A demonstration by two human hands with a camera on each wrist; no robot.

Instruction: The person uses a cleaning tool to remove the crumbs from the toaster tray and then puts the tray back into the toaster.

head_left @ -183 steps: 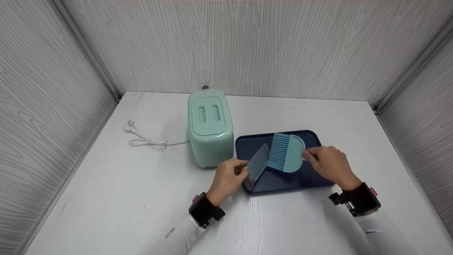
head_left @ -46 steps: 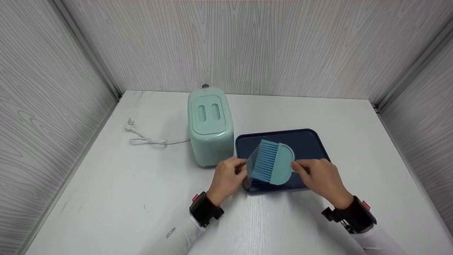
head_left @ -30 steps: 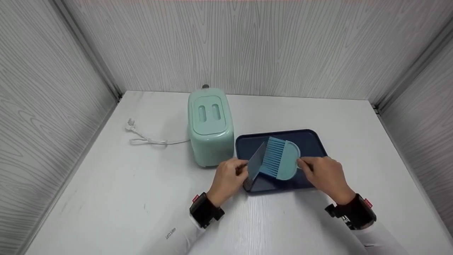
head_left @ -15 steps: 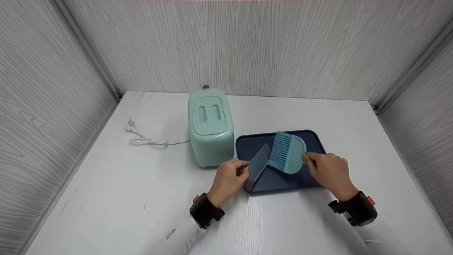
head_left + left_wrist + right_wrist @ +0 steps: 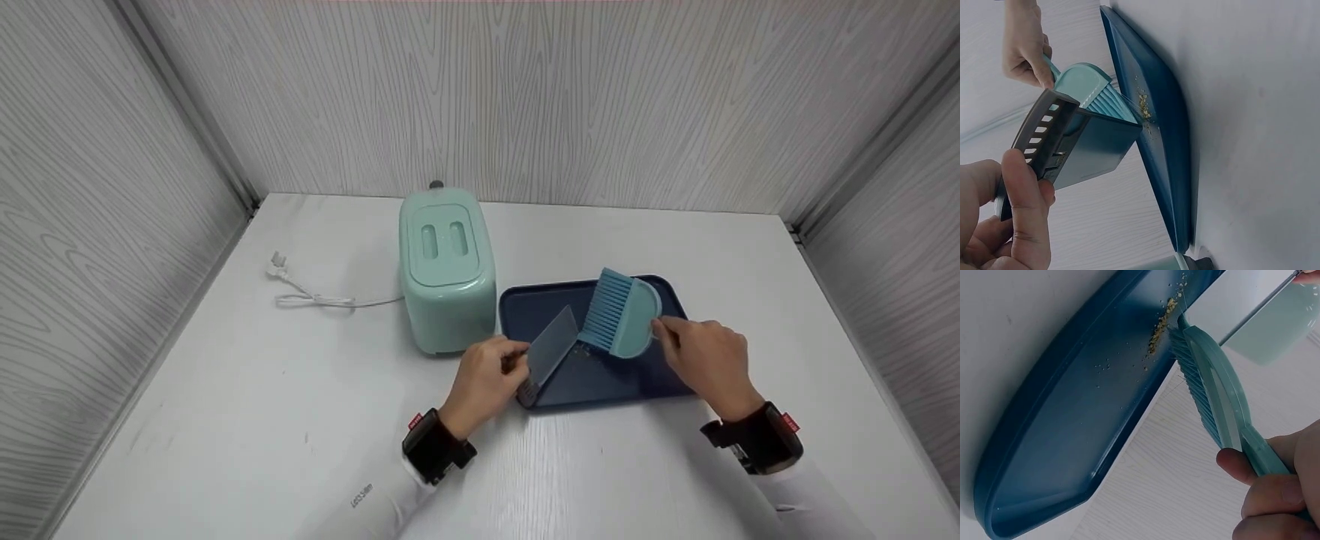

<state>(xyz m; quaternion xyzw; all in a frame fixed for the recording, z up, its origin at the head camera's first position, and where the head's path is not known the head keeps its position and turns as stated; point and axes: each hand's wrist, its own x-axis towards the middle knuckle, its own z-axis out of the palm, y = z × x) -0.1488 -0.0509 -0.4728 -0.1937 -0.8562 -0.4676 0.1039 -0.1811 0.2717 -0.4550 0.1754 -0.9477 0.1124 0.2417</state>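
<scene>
My left hand [image 5: 484,379] pinches a toaster crumb tray [image 5: 553,343], a thin grey plate with a dark slotted end. It leans tilted over the navy serving tray [image 5: 525,300], its far edge low near the tray's floor. With my right hand [image 5: 709,364] I grip the short handle of a mint cleaning brush [image 5: 636,319]. Its blue bristles [image 5: 606,307] hang beside the plate's far edge, over the serving tray. Tan crumbs [image 5: 1162,326] lie on the serving tray below the bristles, with finer specks scattered around them.
A mint toaster [image 5: 450,277] with a lid on top stands close left of the serving tray. Its white cord and plug [image 5: 311,298] lie on the white table [image 5: 225,420] further left. Wood-grain panels [image 5: 480,97] enclose the back and sides.
The brush first swept left against the crumb tray, then drew back up and right with my right hand, uncovering the crumbs. My left hand and the crumb tray have hardly moved.
</scene>
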